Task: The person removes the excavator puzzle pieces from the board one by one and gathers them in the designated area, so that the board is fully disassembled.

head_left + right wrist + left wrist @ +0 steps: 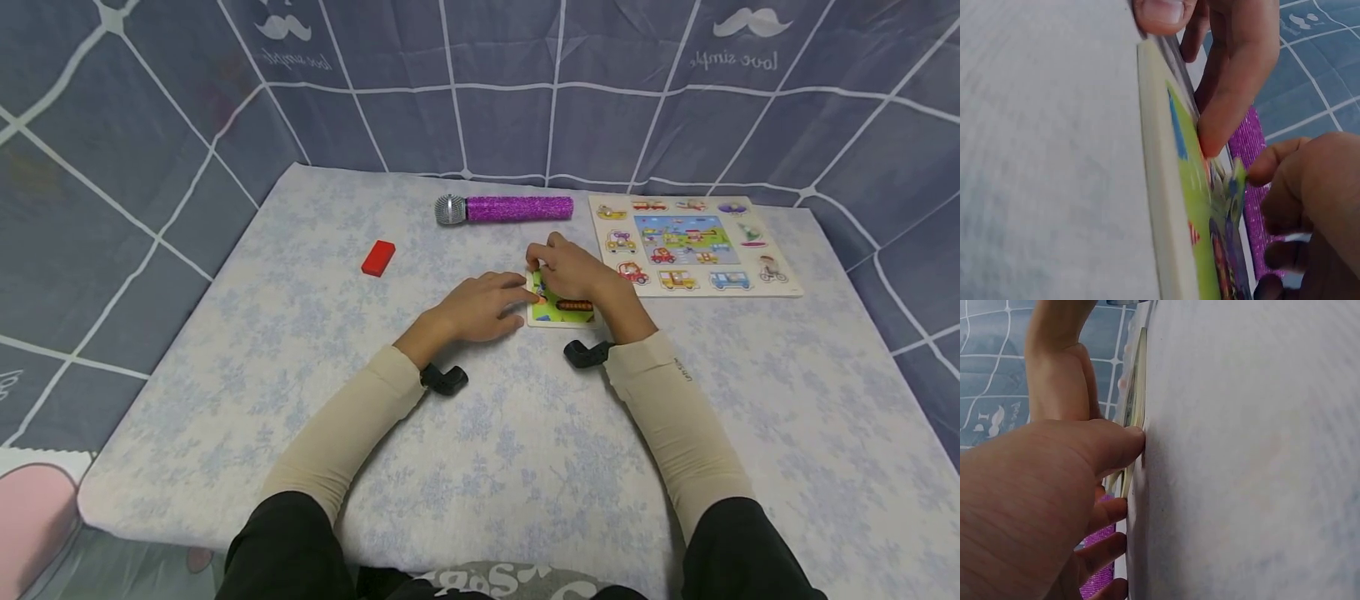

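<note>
A small wooden puzzle board with a green picture lies flat on the table between both hands. My right hand comes over its far side with curled fingers. In the right wrist view that hand pinches a thin puzzle piece, tilted up from the board's face. My left hand is at the board's left side, its index fingertip touching the picture, its thumb by the near edge. A brown striped strip shows on the board's near part.
A purple glitter microphone lies behind the hands. A larger vehicle puzzle board is at the back right, close beside my right hand. A red block lies to the left. A grey-blue curtain hangs behind the table.
</note>
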Demonstrator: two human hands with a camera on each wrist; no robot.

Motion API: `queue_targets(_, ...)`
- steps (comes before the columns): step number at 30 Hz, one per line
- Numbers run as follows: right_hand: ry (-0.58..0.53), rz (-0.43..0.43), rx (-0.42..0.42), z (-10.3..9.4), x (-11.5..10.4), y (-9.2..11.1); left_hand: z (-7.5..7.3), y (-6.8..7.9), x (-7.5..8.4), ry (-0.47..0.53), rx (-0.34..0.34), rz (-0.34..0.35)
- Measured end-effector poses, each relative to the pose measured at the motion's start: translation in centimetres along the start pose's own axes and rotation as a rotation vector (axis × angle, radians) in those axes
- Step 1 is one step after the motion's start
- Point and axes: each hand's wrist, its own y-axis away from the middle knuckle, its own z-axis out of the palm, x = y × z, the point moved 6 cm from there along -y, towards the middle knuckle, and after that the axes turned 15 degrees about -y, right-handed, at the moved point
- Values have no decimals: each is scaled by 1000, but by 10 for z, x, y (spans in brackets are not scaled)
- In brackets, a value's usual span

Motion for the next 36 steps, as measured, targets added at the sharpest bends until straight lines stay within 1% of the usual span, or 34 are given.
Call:
queue_targets(6, -30, -133, 52, -8, -2, -1, 1, 1, -1, -5, -1, -7)
queue_targets(8, -45, -163, 77, -11, -2, -1, 1, 1, -1, -5, -1, -8)
queue_targets(10, -66, -176, 95, -13, -1, 0, 1, 1, -1, -5, -1, -8)
queue_targets(13, -84, -169, 91, -14, 2, 2, 1, 1, -1, -4, 2, -7)
queue_targets(19, -81, -139, 22, -12, 5, 7, 1, 1, -1, -5, 7, -5)
queue_targets(22, -98, -142, 14, -12, 3, 8, 0, 0, -1, -1, 8, -6)
queue_targets(27, -124, -160, 19, -11, 1, 8, -1, 1, -1, 7, 5, -11)
queue_targets(31, -153, -167, 40, -13, 4, 11, 0, 1, 0, 0, 3, -9)
queue_targets(33, -166, -171, 54, -17, 5, 16, 1, 0, 0, -4, 0, -9)
queue_targets(36, -188, -166, 74, -27, 9, 29, 1, 0, 0, -9, -1, -9)
